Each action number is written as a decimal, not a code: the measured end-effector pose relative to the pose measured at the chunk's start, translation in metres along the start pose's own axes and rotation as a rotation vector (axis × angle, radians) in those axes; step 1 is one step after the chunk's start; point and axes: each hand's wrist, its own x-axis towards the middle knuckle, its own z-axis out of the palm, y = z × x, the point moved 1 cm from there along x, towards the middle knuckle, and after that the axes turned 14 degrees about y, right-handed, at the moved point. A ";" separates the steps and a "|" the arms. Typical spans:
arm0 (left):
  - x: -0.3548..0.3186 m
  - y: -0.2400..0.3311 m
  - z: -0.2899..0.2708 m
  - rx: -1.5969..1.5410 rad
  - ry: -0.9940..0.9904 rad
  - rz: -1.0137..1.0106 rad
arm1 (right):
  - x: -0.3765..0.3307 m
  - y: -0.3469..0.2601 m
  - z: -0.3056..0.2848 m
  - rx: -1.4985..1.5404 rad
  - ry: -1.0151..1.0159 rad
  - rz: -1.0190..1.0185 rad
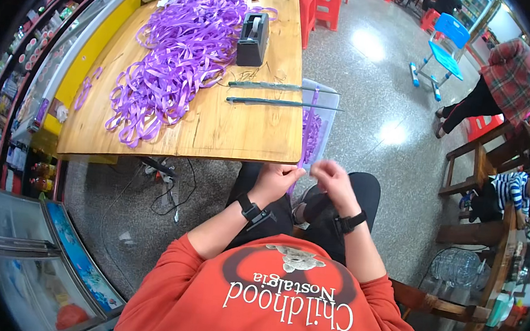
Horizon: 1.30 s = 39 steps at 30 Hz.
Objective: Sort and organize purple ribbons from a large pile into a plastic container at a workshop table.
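My left hand (274, 180) pinches the lower end of a purple ribbon strip (310, 128) just below the near edge of the wooden table (242, 132). The strip runs up over the edge, between two dark rods (277, 95) that stick out past the table's right side. My right hand (333, 179) is beside the left one, fingers curled, apparently on the same ribbon end; the grip is blurred. A large heap of purple ribbon loops (181, 45) covers the table's left half, with a black tape dispenser (253, 38) beside it.
A clear bin (327, 117) with purple ribbon stands at the table's right edge. Red stools (320, 3) and a blue chair (444, 52) are beyond. A person in a plaid top (511, 86) bends at right near wooden chairs (479, 165). Glass display cases (48, 266) line the left.
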 end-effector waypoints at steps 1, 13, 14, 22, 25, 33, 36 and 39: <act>0.001 0.005 0.000 0.024 -0.008 -0.020 | 0.006 -0.012 0.001 -0.012 0.086 -0.097; -0.005 0.010 0.003 0.015 0.070 -0.102 | 0.058 -0.064 0.035 0.157 0.243 -0.326; -0.005 0.011 0.002 0.018 0.033 -0.105 | 0.060 -0.065 0.035 0.194 0.245 -0.314; -0.017 0.021 -0.016 -0.103 -0.329 0.091 | 0.064 -0.065 0.038 0.352 0.216 -0.275; -0.032 0.028 -0.026 -0.113 -0.493 0.263 | 0.065 -0.065 0.036 0.347 0.210 -0.271; -0.038 0.056 -0.041 -0.124 -0.534 0.535 | 0.060 -0.065 0.033 0.346 0.192 -0.242; -0.038 0.068 -0.042 -0.138 -0.521 0.588 | 0.056 -0.066 0.032 0.356 0.185 -0.225; -0.039 0.072 -0.043 -0.104 -0.508 0.645 | 0.052 -0.071 0.032 0.349 0.169 -0.231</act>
